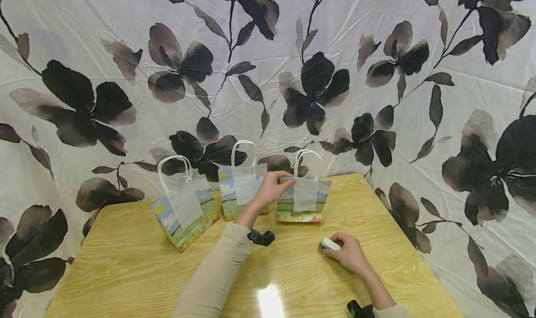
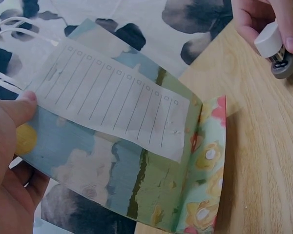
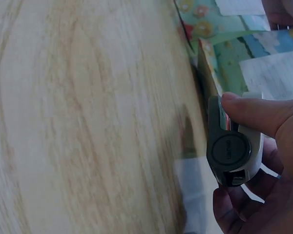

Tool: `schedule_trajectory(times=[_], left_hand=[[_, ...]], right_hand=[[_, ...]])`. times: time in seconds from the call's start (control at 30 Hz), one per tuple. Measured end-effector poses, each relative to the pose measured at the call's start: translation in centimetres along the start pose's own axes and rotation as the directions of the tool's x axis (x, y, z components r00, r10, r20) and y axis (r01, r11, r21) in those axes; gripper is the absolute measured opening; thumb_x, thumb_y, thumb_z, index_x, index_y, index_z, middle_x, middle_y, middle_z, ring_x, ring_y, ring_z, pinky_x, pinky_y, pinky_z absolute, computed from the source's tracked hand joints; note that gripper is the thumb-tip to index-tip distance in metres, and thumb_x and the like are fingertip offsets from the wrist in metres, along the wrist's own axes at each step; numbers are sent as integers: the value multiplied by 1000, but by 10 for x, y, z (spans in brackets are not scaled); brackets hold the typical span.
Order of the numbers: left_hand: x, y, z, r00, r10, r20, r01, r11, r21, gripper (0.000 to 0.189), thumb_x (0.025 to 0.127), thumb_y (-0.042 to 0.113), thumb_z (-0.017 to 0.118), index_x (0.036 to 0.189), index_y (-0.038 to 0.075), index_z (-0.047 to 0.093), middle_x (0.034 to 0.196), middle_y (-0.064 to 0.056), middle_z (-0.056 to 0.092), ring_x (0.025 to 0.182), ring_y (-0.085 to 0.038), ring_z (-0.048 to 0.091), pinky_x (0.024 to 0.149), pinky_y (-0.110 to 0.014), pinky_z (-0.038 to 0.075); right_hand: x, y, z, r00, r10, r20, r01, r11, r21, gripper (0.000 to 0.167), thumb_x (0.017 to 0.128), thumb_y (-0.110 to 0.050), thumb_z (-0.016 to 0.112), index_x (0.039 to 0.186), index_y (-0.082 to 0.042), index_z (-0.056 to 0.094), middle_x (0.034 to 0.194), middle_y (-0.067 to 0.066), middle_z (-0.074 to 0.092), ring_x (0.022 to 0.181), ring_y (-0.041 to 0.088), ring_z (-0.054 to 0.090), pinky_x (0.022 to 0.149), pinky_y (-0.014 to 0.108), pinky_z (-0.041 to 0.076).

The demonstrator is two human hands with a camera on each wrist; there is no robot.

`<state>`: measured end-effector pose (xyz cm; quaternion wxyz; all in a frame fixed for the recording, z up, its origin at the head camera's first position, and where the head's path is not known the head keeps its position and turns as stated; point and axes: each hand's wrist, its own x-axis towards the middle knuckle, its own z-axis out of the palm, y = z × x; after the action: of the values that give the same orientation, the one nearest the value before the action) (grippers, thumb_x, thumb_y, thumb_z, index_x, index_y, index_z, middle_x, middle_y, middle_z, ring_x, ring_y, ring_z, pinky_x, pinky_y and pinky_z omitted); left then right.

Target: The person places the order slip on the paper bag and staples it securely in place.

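Note:
My left hand (image 1: 272, 187) pinches the top left corner of a small paper gift bag (image 1: 324, 196), thumb on its front. The bag has white handles, a painted sky and a flowered base; a lined paper sheet (image 2: 110, 100) with small checkboxes lies against its front. Lower right, over the table, my right hand (image 1: 351, 253) grips a small white and grey stapler (image 3: 233, 146), its thumb along one side. The stapler is apart from the bag in the head view.
Two similar gift bags stand to the left, one at the far left (image 1: 167, 218) and one in the middle (image 1: 226, 187), each with a lined sheet on its front. Floral cloth (image 1: 259, 57) hangs behind the wooden table (image 1: 125, 267).

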<state>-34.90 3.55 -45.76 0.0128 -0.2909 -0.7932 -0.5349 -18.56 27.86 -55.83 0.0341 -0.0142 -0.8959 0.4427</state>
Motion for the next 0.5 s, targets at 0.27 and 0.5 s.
schedule_trajectory(times=[0.27, 0.5], left_hand=[[0, -1, 0, 1000, 2, 7, -2, 1000, -8, 21, 95, 22, 66, 110, 8, 73, 44, 1, 37, 37, -11, 26, 41, -26, 29], [-1, 0, 0, 1000, -8, 10, 8, 1000, -7, 21, 95, 22, 65, 110, 8, 73, 45, 1, 37, 38, -11, 26, 42, -26, 31]], right_hand=[[-1, 2, 5, 999, -7, 43, 7, 1000, 6, 23, 73, -12, 86, 88, -8, 69, 83, -1, 64, 74, 14, 55, 66, 29, 45], [-3, 1, 7, 998, 6, 66, -7, 1000, 18, 24, 73, -12, 86, 89, -8, 69, 87, 1, 66, 78, 15, 57, 70, 33, 47]])
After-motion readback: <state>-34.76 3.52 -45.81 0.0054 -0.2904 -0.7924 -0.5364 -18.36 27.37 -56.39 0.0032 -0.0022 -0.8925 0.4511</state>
